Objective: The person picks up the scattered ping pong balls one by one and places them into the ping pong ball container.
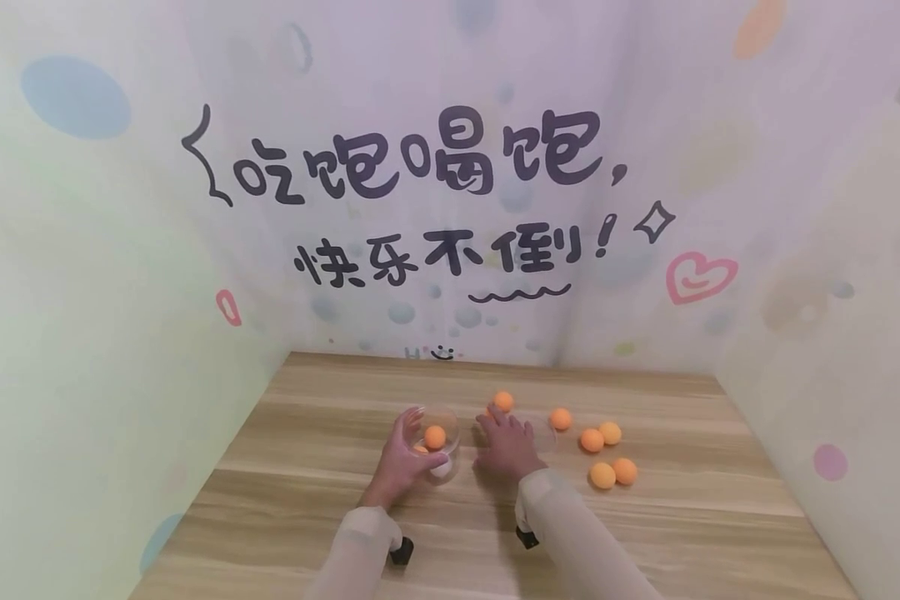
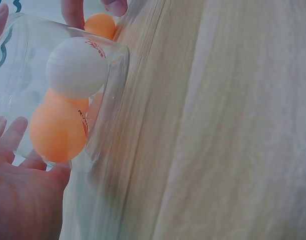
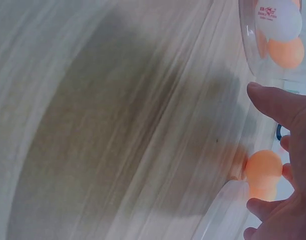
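My left hand [image 1: 399, 468] grips a clear container [image 1: 453, 425] on its left side, fingers behind and thumb in front. Inside it lie a white ball [image 2: 76, 67] and orange balls [image 2: 57, 132]. My right hand [image 1: 508, 446] is spread just right of that container, palm down, thumb and fingers apart. Beyond its fingertips sits an orange ball [image 1: 503, 402], with part of another beside it. In the right wrist view, fingers come close to an orange ball [image 3: 263, 165]; contact cannot be told. A second clear container [image 3: 224, 210] stands beside this hand, partly hidden by it in the head view.
On the wooden table [image 1: 307, 417], several orange balls are to the right: one [image 1: 561, 418] near the second container, a pair [image 1: 592, 440] beyond it, and another pair [image 1: 602, 476] nearer the front. A printed curtain [image 1: 390, 83] stands behind and on both sides.
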The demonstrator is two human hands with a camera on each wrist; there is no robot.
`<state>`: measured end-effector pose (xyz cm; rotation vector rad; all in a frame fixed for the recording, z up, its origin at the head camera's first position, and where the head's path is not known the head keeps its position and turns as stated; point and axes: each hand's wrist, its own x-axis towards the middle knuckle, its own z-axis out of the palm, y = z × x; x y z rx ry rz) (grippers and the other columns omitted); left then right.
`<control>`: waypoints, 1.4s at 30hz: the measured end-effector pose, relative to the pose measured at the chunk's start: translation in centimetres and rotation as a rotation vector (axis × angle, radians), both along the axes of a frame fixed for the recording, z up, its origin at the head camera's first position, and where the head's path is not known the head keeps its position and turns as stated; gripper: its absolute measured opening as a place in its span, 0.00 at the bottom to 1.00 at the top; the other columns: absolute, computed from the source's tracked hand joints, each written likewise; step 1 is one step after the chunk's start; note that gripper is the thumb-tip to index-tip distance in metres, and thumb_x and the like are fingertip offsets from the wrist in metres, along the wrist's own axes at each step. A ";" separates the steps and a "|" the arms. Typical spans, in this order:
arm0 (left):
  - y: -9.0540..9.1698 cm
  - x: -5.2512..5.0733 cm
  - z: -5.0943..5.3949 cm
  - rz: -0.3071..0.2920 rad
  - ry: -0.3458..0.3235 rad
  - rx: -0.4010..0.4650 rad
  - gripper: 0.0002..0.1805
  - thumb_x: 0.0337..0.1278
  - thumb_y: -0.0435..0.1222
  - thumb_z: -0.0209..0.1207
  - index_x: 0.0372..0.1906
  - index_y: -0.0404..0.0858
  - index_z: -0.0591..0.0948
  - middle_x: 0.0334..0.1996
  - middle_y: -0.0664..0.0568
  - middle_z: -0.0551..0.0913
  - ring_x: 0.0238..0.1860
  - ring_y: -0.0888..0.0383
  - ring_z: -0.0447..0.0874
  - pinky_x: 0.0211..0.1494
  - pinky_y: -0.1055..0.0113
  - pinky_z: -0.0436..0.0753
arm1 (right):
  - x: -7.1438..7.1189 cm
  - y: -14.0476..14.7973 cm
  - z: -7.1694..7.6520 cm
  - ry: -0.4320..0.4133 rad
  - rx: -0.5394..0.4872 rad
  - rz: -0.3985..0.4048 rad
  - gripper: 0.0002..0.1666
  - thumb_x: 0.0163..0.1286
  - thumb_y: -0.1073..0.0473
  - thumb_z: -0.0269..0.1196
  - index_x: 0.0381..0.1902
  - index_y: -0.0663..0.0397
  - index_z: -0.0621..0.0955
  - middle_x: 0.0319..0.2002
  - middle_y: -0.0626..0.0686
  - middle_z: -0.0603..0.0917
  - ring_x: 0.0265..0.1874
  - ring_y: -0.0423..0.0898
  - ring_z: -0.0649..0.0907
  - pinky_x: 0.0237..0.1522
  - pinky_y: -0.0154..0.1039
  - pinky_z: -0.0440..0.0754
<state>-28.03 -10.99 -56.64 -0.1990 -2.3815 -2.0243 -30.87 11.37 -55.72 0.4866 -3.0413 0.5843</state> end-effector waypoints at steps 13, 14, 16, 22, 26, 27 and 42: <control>0.0 0.2 0.1 0.004 -0.010 -0.012 0.55 0.36 0.42 0.78 0.72 0.49 0.58 0.72 0.51 0.60 0.72 0.46 0.56 0.69 0.46 0.63 | 0.6 0.1 0.2 0.037 -0.034 0.007 0.38 0.53 0.53 0.72 0.64 0.49 0.74 0.65 0.55 0.72 0.63 0.64 0.69 0.61 0.75 0.49; 0.0 0.2 0.1 0.007 -0.013 -0.014 0.56 0.35 0.42 0.78 0.72 0.50 0.58 0.72 0.51 0.61 0.72 0.47 0.56 0.69 0.46 0.63 | 0.6 0.2 0.2 0.038 -0.039 0.010 0.38 0.53 0.53 0.72 0.63 0.49 0.74 0.65 0.55 0.72 0.63 0.64 0.69 0.61 0.76 0.50; 0.0 0.6 1.0 -0.002 -0.010 -0.011 0.55 0.37 0.40 0.78 0.72 0.46 0.58 0.72 0.48 0.61 0.72 0.44 0.56 0.69 0.45 0.62 | 0.6 0.3 0.3 0.041 -0.053 0.016 0.38 0.53 0.53 0.72 0.63 0.50 0.75 0.65 0.55 0.73 0.63 0.64 0.69 0.61 0.75 0.50; 0.3 1.9 3.5 -0.017 -0.011 -0.002 0.51 0.41 0.32 0.75 0.72 0.38 0.58 0.71 0.42 0.61 0.71 0.39 0.55 0.68 0.43 0.61 | 0.8 0.5 0.3 0.044 -0.057 0.040 0.39 0.52 0.53 0.73 0.63 0.48 0.75 0.65 0.54 0.73 0.62 0.62 0.71 0.62 0.74 0.51; 0.3 2.0 3.5 -0.017 0.003 -0.001 0.51 0.41 0.31 0.75 0.72 0.37 0.58 0.71 0.40 0.61 0.71 0.38 0.56 0.68 0.43 0.61 | 0.9 0.5 0.6 0.019 -0.043 0.058 0.41 0.52 0.52 0.73 0.65 0.47 0.73 0.66 0.54 0.72 0.62 0.62 0.70 0.62 0.74 0.50; 0.2 2.0 3.5 -0.018 0.009 -0.002 0.52 0.41 0.31 0.75 0.72 0.37 0.58 0.71 0.40 0.61 0.71 0.38 0.56 0.68 0.42 0.61 | 0.9 0.5 0.7 0.008 -0.038 0.061 0.42 0.53 0.52 0.73 0.66 0.46 0.72 0.67 0.54 0.70 0.63 0.62 0.70 0.62 0.74 0.49; 0.1 0.0 -0.3 0.014 0.013 -0.007 0.54 0.37 0.37 0.78 0.72 0.47 0.59 0.71 0.48 0.62 0.70 0.45 0.59 0.68 0.46 0.64 | 1.6 0.3 0.9 0.015 0.102 0.142 0.42 0.57 0.48 0.72 0.69 0.44 0.70 0.69 0.53 0.68 0.59 0.64 0.71 0.63 0.69 0.56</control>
